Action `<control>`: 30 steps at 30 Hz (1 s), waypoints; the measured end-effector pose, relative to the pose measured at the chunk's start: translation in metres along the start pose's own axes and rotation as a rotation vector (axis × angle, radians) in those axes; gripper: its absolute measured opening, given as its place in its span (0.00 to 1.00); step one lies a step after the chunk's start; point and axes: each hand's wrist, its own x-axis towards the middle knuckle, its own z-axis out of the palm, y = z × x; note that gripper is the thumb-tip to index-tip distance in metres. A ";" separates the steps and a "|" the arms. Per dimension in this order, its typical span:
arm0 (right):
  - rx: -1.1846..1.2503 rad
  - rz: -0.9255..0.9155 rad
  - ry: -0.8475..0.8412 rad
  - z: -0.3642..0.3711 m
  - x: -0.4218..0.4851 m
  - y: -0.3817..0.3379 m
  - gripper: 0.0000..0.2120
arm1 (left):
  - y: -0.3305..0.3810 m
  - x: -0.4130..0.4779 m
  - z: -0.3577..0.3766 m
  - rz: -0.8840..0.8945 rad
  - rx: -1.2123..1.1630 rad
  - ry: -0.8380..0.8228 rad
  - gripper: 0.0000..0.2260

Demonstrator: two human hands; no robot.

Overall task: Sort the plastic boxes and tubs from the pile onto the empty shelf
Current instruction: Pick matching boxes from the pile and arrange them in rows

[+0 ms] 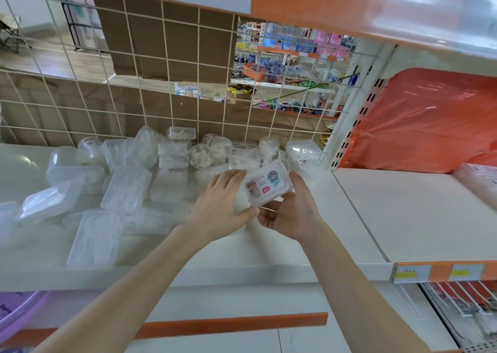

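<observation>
A small clear rectangular box (267,184) with a printed label on its lid is held tilted above the white shelf (269,250). My left hand (223,204) grips its left side, thumb under the near edge. My right hand (291,210) cups it from below and from the right. Behind and to the left lies the pile of clear boxes and round tubs (129,175), spread across the shelf up to the wire grid. The neighbouring shelf (398,213) on the right is mostly bare, with a few clear boxes (481,183) at its far right edge.
A wire grid (161,83) backs the shelf. A white perforated upright (352,126) separates the two shelf bays. Orange plastic-wrapped goods (430,121) stand at the back of the right bay. An upper shelf (349,0) overhangs. Price tags (441,272) line the right shelf's front edge.
</observation>
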 end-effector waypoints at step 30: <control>-0.807 -0.456 0.176 0.002 0.004 0.001 0.11 | -0.016 0.003 -0.014 0.064 -0.002 -0.136 0.40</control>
